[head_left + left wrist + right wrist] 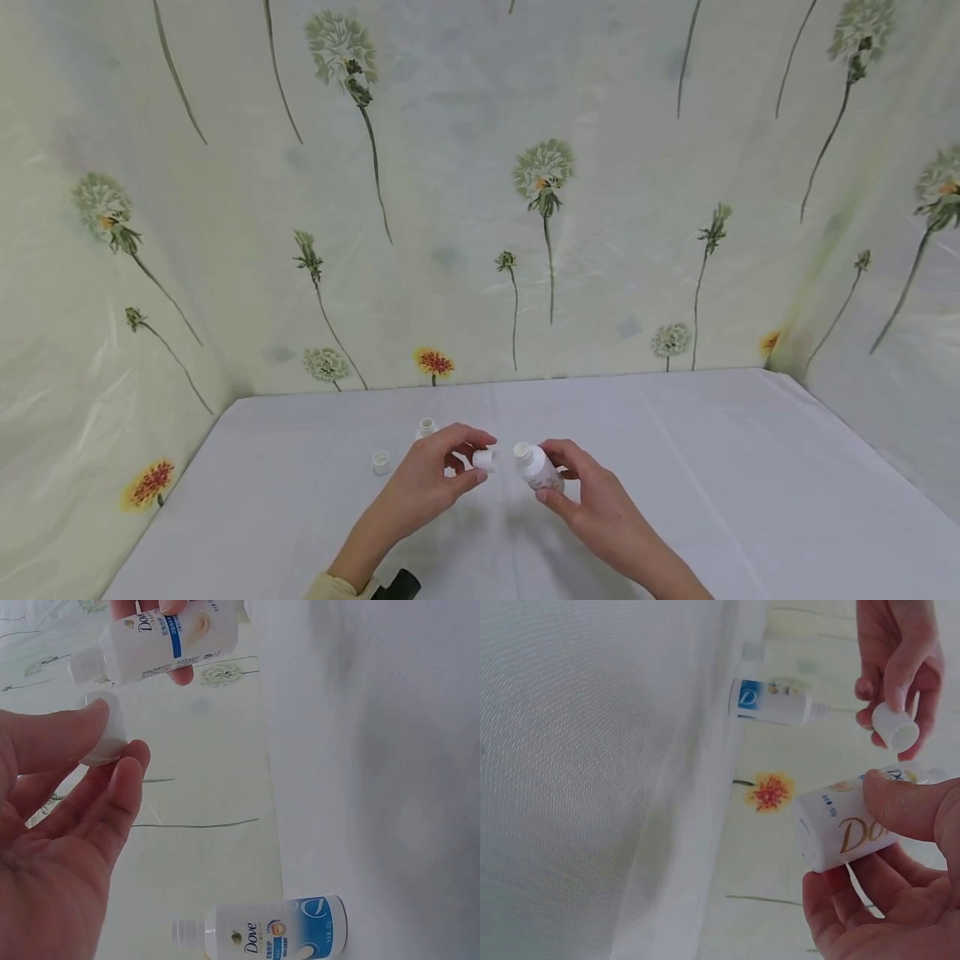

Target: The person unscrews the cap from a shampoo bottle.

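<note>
My left hand (441, 471) pinches a white bottle cap (483, 460) between thumb and fingertips; in the right wrist view the cap's hollow open end shows. Facing it, my right hand (596, 508) grips a small white Dove bottle (538, 468), tilted so its uncapped neck points toward the cap. A narrow gap separates cap and neck. Behind the left hand stands a second Dove bottle (274, 930), white with a blue lower part and an open neck. Left of that bottle, another white cap (382, 462) lies on the table.
A white cloth covers the table (720, 467). A curtain (450, 208) printed with dandelions encloses its back and both sides. Below the left forearm, a black object (401, 586) shows at the sleeve (333, 587).
</note>
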The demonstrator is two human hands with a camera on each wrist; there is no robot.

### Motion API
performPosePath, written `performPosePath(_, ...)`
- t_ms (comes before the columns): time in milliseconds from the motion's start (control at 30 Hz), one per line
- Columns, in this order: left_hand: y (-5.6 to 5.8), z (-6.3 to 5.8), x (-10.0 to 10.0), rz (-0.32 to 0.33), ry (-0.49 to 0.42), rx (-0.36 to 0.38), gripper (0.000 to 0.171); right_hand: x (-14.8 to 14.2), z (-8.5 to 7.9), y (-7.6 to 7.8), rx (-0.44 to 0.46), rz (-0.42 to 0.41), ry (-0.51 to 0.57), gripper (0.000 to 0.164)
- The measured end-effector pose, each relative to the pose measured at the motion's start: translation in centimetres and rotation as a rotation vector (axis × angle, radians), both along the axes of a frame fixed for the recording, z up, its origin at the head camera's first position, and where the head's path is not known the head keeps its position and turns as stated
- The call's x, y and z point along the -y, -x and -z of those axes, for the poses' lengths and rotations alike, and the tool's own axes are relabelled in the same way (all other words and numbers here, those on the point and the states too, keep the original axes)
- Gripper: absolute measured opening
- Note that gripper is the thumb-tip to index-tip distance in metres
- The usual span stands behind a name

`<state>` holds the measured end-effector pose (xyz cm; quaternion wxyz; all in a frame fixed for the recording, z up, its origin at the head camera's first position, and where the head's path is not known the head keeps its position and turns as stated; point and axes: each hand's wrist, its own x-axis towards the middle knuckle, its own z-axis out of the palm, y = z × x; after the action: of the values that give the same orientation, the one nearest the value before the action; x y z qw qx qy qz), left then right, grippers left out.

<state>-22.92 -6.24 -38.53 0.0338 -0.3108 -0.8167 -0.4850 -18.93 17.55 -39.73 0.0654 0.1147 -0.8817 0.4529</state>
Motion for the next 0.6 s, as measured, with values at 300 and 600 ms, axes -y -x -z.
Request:
performPosePath(300,0.01,0.19,-0.23,0.002,-0.016,0.035,0.034,-0.33,-0.04,0.24,-0.009,0.027,0.005,0.052)
performPosePath(600,-0.04,0.62,-0.63,0.046,-0.044,0.059,0.042,-0.58,0.1,0.82,0.017,0.0,0.135,0.051)
